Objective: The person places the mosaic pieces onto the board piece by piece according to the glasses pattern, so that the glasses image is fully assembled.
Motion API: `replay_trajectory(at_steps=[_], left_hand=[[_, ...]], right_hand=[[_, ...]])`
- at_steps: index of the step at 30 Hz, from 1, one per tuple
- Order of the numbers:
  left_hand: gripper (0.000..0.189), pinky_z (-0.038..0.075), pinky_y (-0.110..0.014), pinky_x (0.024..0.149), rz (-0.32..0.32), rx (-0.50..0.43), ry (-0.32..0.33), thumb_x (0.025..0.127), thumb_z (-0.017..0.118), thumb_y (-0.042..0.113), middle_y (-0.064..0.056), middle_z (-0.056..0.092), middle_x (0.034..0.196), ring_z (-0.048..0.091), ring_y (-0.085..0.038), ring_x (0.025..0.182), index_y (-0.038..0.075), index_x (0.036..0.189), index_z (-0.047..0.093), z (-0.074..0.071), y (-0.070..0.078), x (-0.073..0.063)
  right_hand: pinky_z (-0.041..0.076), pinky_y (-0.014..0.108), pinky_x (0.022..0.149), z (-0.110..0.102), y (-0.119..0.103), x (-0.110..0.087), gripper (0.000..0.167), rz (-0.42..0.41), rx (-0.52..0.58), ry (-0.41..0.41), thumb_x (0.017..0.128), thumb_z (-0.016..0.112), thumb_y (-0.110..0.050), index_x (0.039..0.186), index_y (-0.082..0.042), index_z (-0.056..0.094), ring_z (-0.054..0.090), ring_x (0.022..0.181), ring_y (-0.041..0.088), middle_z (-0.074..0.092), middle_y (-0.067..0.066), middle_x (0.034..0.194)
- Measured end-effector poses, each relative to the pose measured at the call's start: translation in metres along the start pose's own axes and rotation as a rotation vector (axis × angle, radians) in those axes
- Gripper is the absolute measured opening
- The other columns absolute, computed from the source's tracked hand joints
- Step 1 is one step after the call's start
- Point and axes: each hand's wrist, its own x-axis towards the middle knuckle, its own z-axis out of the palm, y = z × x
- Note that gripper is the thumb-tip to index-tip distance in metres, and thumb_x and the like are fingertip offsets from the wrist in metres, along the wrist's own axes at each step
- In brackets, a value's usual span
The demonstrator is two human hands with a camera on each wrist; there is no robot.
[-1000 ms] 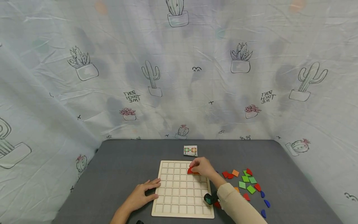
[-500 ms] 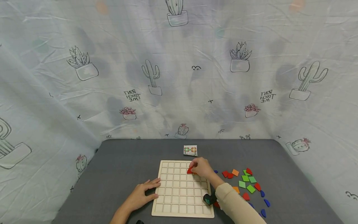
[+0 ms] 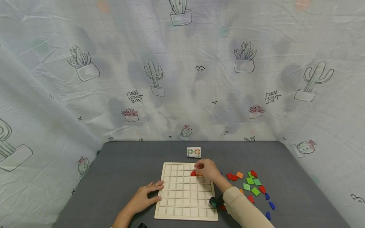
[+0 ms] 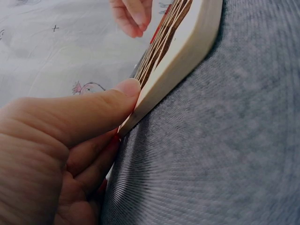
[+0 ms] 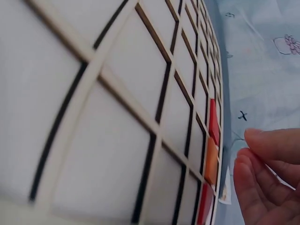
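Note:
A pale wooden grid board [image 3: 174, 218] lies on the grey table. My left hand [image 3: 141, 199] rests against its left edge, thumb and fingertips touching the rim, as the left wrist view shows close up. Over the board's back right part is my right hand [image 3: 208, 170], its fingers loosely bent and nothing between them. Just by its fingertips a red rounded piece [image 3: 193, 173] sits in a cell. An orange piece [image 5: 212, 161] and another red piece [image 5: 205, 202] fill cells in the same row in the right wrist view; the hand mostly covers them in the head view.
Loose red, orange, green and blue pieces [image 3: 255, 191] are scattered right of the board, some hidden by the right sleeve [image 3: 242, 205]. A small card with a coloured pattern [image 3: 194, 152] lies behind the board. A cactus-print curtain [image 3: 182, 79] hangs around the table.
My right hand has let go of the red piece, which stays in its cell, and its fingers have lifted slightly up and right. My left hand has stayed at the board's edge.

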Motion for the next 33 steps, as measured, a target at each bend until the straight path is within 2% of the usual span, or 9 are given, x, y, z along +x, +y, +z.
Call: replay_trajectory(at_steps=[3,9,14,22,25,33], left_hand=[[0.049,0.033,-0.049,0.112,0.007,0.022,0.009,0.087,0.066,0.039,-0.006,0.053,0.139,0.050,-0.025,0.128,0.012,0.127,0.063,0.000,-0.006,0.001],[0.049,0.031,-0.054,0.109,0.022,0.020,0.005,0.087,0.066,0.038,-0.009,0.053,0.139,0.050,-0.030,0.127,0.010,0.128,0.062,0.000,-0.006,0.000],[0.049,0.032,-0.053,0.109,0.020,0.025,0.003,0.087,0.065,0.038,-0.008,0.053,0.138,0.050,-0.029,0.127,0.011,0.128,0.062,-0.001,-0.004,-0.001],[0.048,0.032,-0.054,0.109,0.002,0.004,-0.004,0.087,0.067,0.036,-0.008,0.053,0.139,0.050,-0.031,0.127,0.011,0.128,0.062,-0.001,-0.004,-0.001],[0.048,0.032,-0.055,0.109,0.001,-0.008,-0.007,0.086,0.068,0.034,-0.010,0.053,0.139,0.049,-0.032,0.127,0.010,0.127,0.062,-0.001,-0.003,-0.001],[0.047,0.032,-0.055,0.108,0.009,-0.001,-0.005,0.087,0.067,0.034,-0.010,0.053,0.138,0.050,-0.032,0.126,0.010,0.127,0.062,0.000,-0.004,-0.001]], right_hand=[[0.057,0.030,0.069,-0.009,0.001,-0.005,0.016,-0.009,0.029,-0.004,0.085,0.069,-0.007,0.100,-0.003,0.071,0.063,0.087,0.020,0.068,0.007,0.095],[0.059,0.034,0.076,-0.024,0.015,-0.019,0.024,-0.023,0.087,-0.006,0.086,0.068,-0.009,0.110,-0.002,0.068,0.064,0.097,0.027,0.068,0.013,0.106],[0.060,0.034,0.078,-0.039,0.029,-0.037,0.028,-0.015,0.128,-0.002,0.087,0.068,-0.009,0.114,0.000,0.066,0.063,0.103,0.032,0.066,0.016,0.112],[0.058,0.035,0.086,-0.062,0.047,-0.067,0.032,-0.016,0.111,0.042,0.088,0.068,-0.012,0.118,-0.001,0.064,0.061,0.111,0.034,0.065,0.016,0.117],[0.058,0.034,0.086,-0.070,0.054,-0.079,0.034,0.006,0.129,0.046,0.087,0.068,-0.012,0.119,0.000,0.063,0.060,0.111,0.036,0.064,0.017,0.119],[0.058,0.034,0.086,-0.084,0.073,-0.117,0.041,0.146,0.141,0.024,0.084,0.071,-0.015,0.121,0.000,0.061,0.060,0.112,0.036,0.062,0.018,0.120]])
